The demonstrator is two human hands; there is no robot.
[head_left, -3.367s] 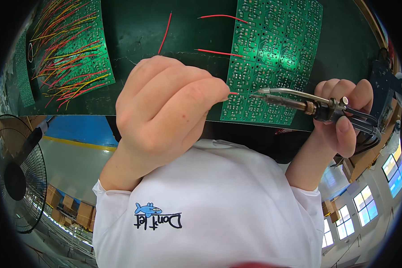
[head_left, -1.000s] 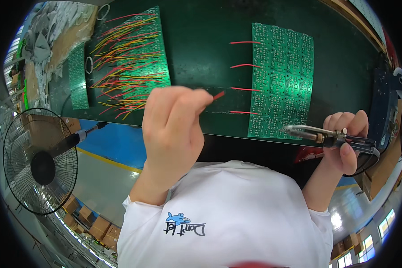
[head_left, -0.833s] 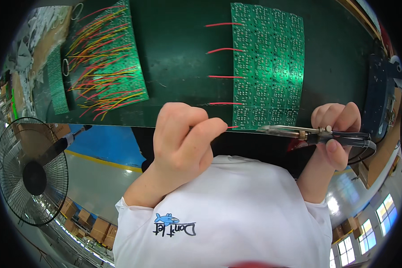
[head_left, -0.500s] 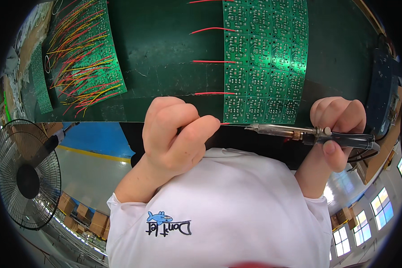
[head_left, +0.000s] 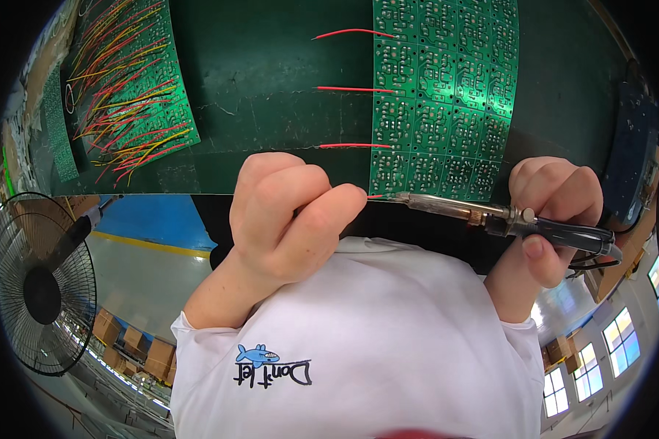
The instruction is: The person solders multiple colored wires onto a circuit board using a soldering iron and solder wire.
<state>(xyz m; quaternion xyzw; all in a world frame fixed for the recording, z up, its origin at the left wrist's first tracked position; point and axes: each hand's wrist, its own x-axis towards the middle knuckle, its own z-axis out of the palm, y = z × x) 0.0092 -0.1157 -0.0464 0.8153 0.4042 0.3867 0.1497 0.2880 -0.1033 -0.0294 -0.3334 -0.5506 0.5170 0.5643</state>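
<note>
My left hand is closed in a pinch on a short red wire, most of it hidden by my fingers. The wire's visible end lies at the near left corner of a green circuit board panel. Wrapped around the dark handle of a soldering iron is my right hand. The iron points left, its tip at the wire's end by the panel's near edge; whether they touch I cannot tell. Several other red wires stick out leftward from the panel's left column.
Another green panel with many red and yellow wires lies on the dark green table at the left. Beyond it is a narrow board. A black fan stands at the near left, a dark blue case at the right.
The soldering iron's tip has moved left to the end of the red wire. My left hand keeps its pinch. The whole view has shifted slightly.
</note>
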